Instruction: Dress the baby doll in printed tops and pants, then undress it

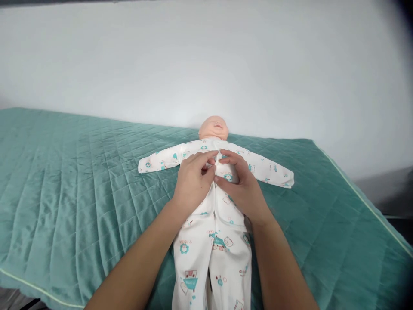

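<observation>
A baby doll (213, 128) lies face up, its arms spread wide. It wears a white printed baby top (227, 199) with long sleeves and matching white pants (193, 267). At the chest, my left hand (196, 176) is closed, thumb and fingers pinching the top's front edge near the centre line. Opposite it, my right hand (241, 181) curls its fingers and thumb on the other side of that front opening, holding the fabric. The fingertips of both hands nearly meet. Whatever small fastening lies between them is too small to make out.
Under the doll spreads a green quilted cover (80, 193) with a pale piped edge. A white wall (161, 60) rises just behind the doll's head. The cover's right edge slopes down toward a dark area at the far right.
</observation>
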Action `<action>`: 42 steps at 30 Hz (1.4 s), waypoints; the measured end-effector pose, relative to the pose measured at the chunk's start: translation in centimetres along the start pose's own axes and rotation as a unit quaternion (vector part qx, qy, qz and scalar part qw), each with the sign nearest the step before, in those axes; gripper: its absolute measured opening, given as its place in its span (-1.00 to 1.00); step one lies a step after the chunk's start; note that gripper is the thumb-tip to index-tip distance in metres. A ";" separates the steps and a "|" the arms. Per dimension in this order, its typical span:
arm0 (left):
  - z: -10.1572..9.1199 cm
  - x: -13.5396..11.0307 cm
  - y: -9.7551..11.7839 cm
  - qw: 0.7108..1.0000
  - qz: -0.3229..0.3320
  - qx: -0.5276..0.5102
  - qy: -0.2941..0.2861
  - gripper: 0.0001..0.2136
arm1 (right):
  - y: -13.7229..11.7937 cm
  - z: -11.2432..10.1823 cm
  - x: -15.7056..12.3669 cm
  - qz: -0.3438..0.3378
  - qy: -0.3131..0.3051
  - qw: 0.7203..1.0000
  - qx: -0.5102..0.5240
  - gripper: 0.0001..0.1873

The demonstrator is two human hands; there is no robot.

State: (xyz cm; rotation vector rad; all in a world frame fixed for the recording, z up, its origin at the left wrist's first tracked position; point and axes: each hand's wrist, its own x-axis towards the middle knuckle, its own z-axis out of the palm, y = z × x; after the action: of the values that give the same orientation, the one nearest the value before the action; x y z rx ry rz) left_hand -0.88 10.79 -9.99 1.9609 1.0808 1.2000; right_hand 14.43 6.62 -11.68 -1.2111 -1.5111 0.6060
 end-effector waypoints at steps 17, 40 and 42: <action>-0.1 0.1 0.1 0.999 0.031 0.009 0.014 -0.82 | -0.5 -0.1 0.0 -0.006 -0.003 1.000 -0.030 -0.71; -1.4 0.3 -1.9 0.991 0.114 0.067 -0.020 -0.88 | -1.2 0.1 -0.3 0.001 0.026 0.997 -0.066 -0.92; -1.3 0.3 -1.8 0.991 0.110 0.073 -0.021 -0.89 | -1.2 0.2 -0.3 0.001 0.029 0.997 -0.066 -0.92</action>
State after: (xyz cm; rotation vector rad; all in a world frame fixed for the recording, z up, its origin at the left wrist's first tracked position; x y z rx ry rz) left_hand -2.57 12.03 -10.74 2.2554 0.9752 1.2161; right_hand 13.79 5.97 -10.82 -1.3187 -1.5203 0.4740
